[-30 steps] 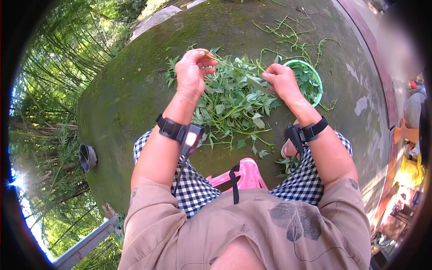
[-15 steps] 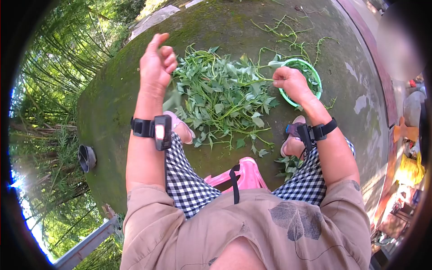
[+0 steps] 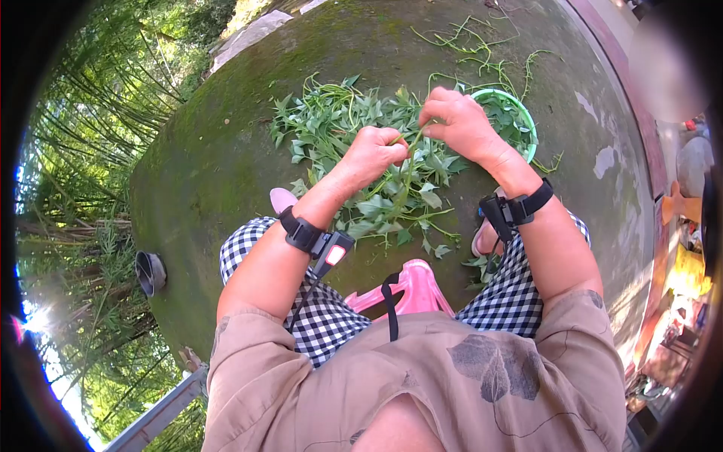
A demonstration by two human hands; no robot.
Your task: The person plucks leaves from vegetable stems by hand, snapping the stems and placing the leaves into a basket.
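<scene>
A heap of leafy green vines [image 3: 331, 113] lies on the ground in front of my feet. Over the heap, my left hand [image 3: 373, 156] is closed in a pinch on a thin green stem [image 3: 413, 143]. My right hand [image 3: 461, 124] pinches the same stem a little higher and to the right, so the two hands are close together. Leaves hang below the stem and blend into the heap. Just beyond my right hand stands a round basket with a light green rim [image 3: 533, 124], holding green leaves. My right hand hides part of the basket's near side.
Bare vine stems [image 3: 482, 56] lie scattered behind the basket. A pink plastic stool [image 3: 414, 288] is between my legs. At the far left sits a dark pot [image 3: 151, 273] beside bamboo-like plants. Assorted household items, including a yellow bag [image 3: 689, 271], line the right edge.
My left hand has come down and right from its raised position to the stem. My right hand has moved slightly left and up, away from the basket's edge.
</scene>
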